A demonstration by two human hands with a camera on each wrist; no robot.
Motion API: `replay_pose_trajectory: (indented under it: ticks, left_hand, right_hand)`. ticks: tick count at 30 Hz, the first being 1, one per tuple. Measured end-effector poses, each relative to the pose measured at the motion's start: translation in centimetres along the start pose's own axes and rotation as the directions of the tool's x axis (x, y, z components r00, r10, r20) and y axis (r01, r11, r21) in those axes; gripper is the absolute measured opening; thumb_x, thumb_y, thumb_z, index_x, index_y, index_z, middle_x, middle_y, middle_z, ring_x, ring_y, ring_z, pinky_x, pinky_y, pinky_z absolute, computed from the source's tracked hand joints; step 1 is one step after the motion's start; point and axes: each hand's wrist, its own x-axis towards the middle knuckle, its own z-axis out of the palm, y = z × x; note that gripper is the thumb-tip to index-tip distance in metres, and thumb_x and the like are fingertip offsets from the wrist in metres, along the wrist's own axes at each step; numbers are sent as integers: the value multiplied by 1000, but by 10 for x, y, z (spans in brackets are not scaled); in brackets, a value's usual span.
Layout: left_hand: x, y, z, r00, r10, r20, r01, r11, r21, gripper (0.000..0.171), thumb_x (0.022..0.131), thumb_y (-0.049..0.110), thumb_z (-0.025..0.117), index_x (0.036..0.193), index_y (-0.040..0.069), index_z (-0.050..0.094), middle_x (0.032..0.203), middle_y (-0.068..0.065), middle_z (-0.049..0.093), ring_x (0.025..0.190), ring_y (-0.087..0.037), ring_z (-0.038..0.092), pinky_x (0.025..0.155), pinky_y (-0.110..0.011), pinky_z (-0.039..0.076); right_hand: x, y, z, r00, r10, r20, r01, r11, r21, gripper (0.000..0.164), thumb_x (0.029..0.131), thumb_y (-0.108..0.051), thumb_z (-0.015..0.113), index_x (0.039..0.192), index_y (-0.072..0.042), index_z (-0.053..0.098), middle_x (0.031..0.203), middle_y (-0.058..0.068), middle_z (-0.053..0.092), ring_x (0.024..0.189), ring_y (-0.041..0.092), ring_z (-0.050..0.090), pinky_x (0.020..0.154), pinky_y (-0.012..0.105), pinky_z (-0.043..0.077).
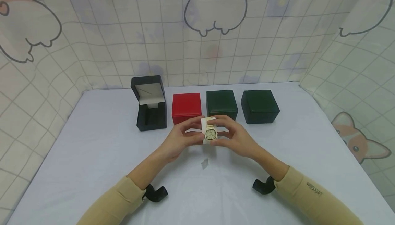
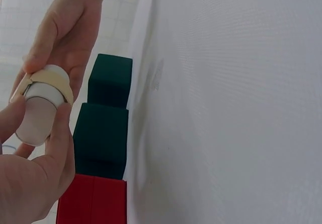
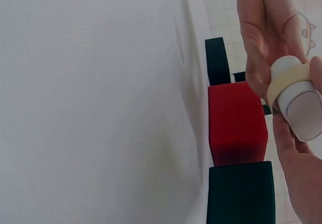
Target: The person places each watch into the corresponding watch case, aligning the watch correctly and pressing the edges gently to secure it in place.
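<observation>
A gold wristwatch (image 1: 211,134) with a squarish dial is wrapped round a white watch cushion (image 1: 204,126), held up over the table in front of the boxes. My left hand (image 1: 182,136) grips the cushion from the left with fingers and thumb. From the other side my right hand (image 1: 233,136) holds the watch and cushion, fingers on the band and thumb near the dial's lower edge. In the left wrist view the pale strap (image 2: 54,80) circles the cushion, and its rounded end (image 2: 36,121) shows between the fingers.
An opened black watch box (image 1: 152,117) with a pale lid lining stands at the back left. To its right are a closed red box (image 1: 186,107) and two closed green boxes (image 1: 221,102) (image 1: 260,104). A white cloth (image 1: 92,156) covers the table; a small grey patch (image 1: 205,163) marks it.
</observation>
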Motion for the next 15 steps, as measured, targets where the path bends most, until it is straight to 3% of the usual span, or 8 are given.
replay_pose_trajectory:
  ticks: [5, 15]
  left_hand:
    - [1, -2, -1, 999, 31, 23, -31, 999, 9, 65, 95, 4, 71, 154, 18, 47, 140, -15, 51, 125, -35, 60, 93, -42, 57]
    - [0, -3, -1, 999, 28, 16, -29, 1000, 2, 66, 95, 3, 72, 154, 18, 48, 139, -16, 51, 125, -40, 57, 93, -39, 57]
  right_hand:
    - [1, 0, 0, 1000, 1, -7, -1, 1000, 8, 62, 85, -2, 83, 142, -12, 59, 146, 4, 50, 134, 24, 45, 102, 36, 51]
    - [3, 1, 1, 998, 53, -22, -52, 998, 26, 61, 86, -4, 82, 141, -15, 58, 145, 3, 50, 124, 30, 53, 98, 45, 54]
